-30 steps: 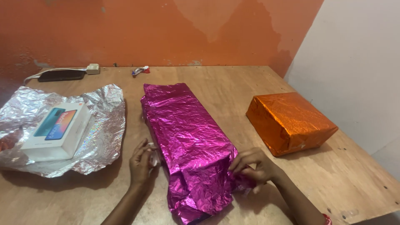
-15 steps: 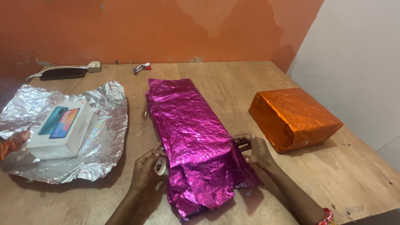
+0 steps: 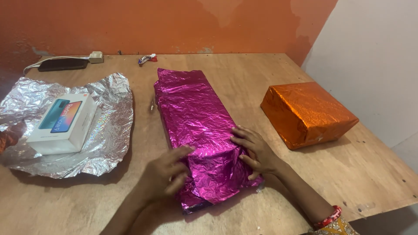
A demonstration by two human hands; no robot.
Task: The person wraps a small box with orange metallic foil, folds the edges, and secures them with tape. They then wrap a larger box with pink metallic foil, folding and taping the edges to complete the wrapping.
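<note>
A long parcel in crinkled magenta foil [image 3: 196,117] lies on the wooden table [image 3: 244,74], running from the middle toward me. My left hand [image 3: 167,172] rests flat against its near left side, fingers spread on the foil. My right hand [image 3: 254,150] presses flat on its near right side, fingers pointing left. Neither hand grips anything that I can see. The near end of the foil is folded under and partly hidden by my hands.
A white phone box [image 3: 63,124] sits on a sheet of silver foil [image 3: 106,130] at the left. An orange foil-wrapped box [image 3: 307,113] stands at the right. A dark phone [image 3: 63,64], a white plug [image 3: 96,57] and a small wrapper [image 3: 147,59] lie by the orange wall.
My left hand held a small tape roll at the parcel's left edge; now it lies flat on the foil. My right hand moved from the loose near end up onto the parcel.
</note>
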